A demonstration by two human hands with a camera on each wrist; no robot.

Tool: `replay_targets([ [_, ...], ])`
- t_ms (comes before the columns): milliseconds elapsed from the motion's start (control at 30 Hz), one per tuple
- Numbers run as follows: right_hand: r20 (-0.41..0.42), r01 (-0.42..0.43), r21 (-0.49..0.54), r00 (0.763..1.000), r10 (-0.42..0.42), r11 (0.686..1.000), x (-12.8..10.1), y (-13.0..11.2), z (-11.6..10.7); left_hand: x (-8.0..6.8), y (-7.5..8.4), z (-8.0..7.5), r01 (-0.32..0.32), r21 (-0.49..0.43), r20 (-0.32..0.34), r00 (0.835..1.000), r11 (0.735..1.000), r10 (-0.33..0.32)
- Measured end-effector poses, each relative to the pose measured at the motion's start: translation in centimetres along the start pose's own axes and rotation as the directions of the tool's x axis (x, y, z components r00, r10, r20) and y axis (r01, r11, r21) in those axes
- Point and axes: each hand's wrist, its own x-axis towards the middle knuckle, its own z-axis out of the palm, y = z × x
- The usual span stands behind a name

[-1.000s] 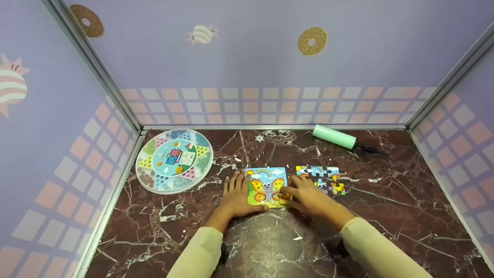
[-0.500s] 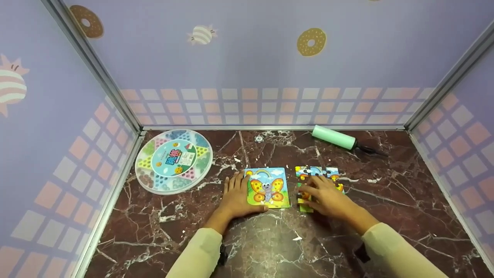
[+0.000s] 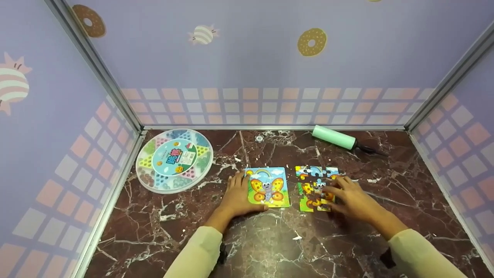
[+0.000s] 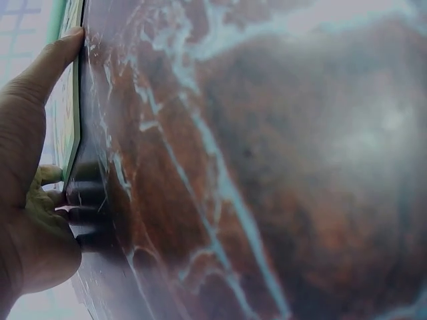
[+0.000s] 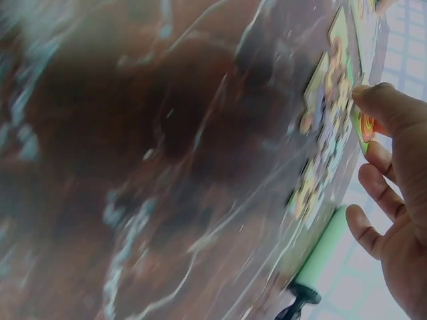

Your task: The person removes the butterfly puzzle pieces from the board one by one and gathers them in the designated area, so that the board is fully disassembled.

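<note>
From the head camera, my left hand (image 3: 238,195) lies flat on the marble table (image 3: 270,247), fingers straight, thumb along the near edge of the butterfly picture card (image 3: 268,187), which it seems to be steadying as a reference. My right hand (image 3: 353,199) sits just right of it over the butterfly jigsaw pieces (image 3: 314,189), which are laid in rows beside the card so the two pictures can be compared. Its fingers are loosely spread and reach left, the tips touching a piece on the right side of the cluster; I cannot tell whether they pinch it or only press it. At the far left is a round Chinese checkers board (image 3: 174,159), at the far right a mint-green hand pump (image 3: 334,136). In the left wrist view, my thumb lies straight against the card's edge (image 4: 69,127), with the other fingers bent underneath in shadow. In the right wrist view, blurred, my right hand is open, thumb tip (image 5: 373,100) touching the pieces (image 5: 327,133), fingers relaxed above the green pump (image 5: 321,250).
</note>
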Motion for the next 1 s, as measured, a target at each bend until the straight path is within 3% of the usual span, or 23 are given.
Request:
replay_targets([
  [400,0.074,-0.016,-0.036,0.997,0.019,0.999,-2.9,2.3,-0.3,0.1,-0.3,0.4,-0.005,-0.012,0.01,1.0,1.0,0.006],
  [567,0.089,-0.001,-0.047,0.996,0.005,0.999,-3.2,2.7,-0.4,0.0,0.0,0.1,-0.012,-0.029,0.016,1.0,1.0,0.012],
  [833,0.142,-0.033,-0.008,0.989,0.034,0.999,-2.9,2.9,-0.7,0.5,-1.3,1.2,-0.017,-0.063,0.01,1.0,0.998,0.017],
  [1000,0.162,-0.048,0.02,0.986,0.044,0.999,-2.8,2.8,-0.5,0.3,-0.9,0.7,-0.031,-0.043,0.005,1.0,0.999,0.031],
])
